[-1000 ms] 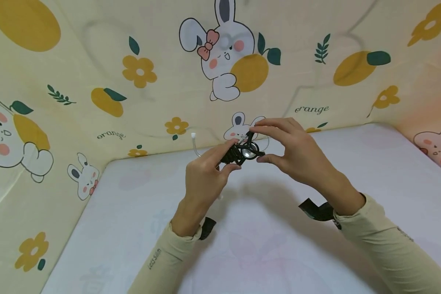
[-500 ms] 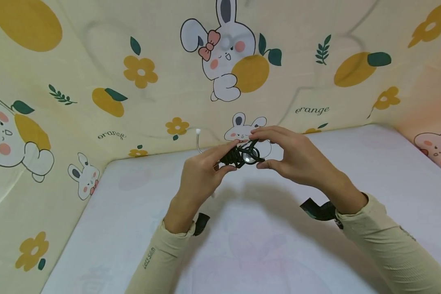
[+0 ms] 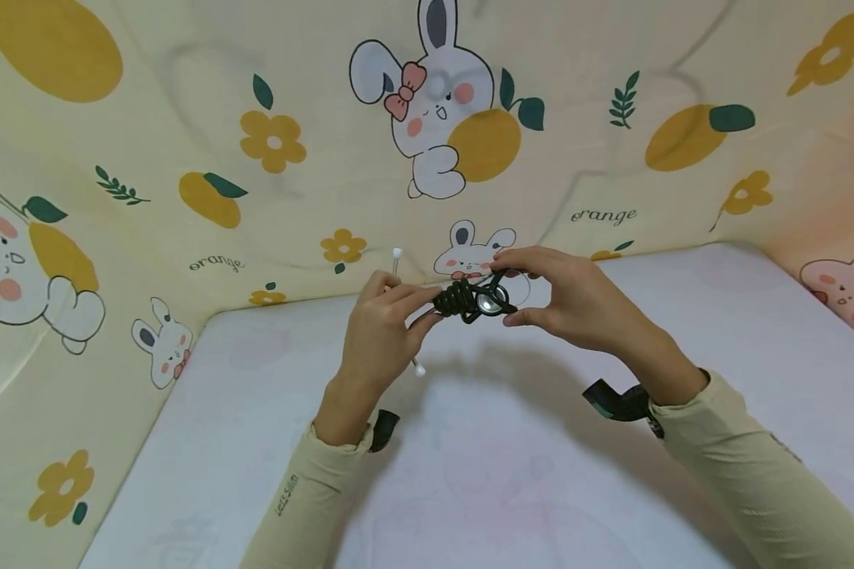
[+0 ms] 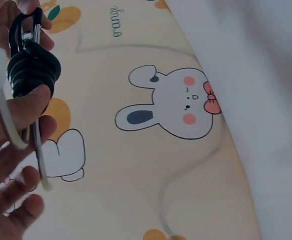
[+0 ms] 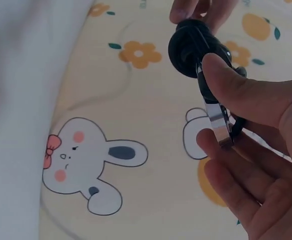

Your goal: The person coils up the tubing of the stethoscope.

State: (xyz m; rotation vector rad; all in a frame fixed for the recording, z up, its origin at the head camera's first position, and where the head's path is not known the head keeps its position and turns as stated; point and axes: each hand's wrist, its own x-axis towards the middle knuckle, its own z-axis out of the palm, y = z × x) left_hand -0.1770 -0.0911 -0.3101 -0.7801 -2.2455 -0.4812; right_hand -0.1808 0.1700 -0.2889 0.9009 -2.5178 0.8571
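A stethoscope is held up between both hands, its black tubing [image 3: 458,299] wound in a tight coil around the metal ear tubes. My left hand [image 3: 377,336] pinches it at the coil's left end, as the left wrist view shows with the thumb [image 4: 30,106] against the coil. White ear tips [image 3: 397,253] stick out above and below this hand. At the other end, my right hand [image 3: 576,296] grips a loop of tubing and the silver chest piece [image 3: 489,302] between thumb and fingers. In the right wrist view, the thumb [image 5: 231,85] presses on the black tubing.
Below the hands lies a surface with a white cover [image 3: 498,490]. Behind and to the sides hangs a cream cloth [image 3: 313,71] printed with rabbits and oranges. Dark straps [image 3: 615,401] hang at the sleeve cuffs.
My left hand has slid left and its fingers have drawn back, baring more of the coil. The upper ear tip has swung right, and the lower one shows clearly. My right hand has dropped slightly.
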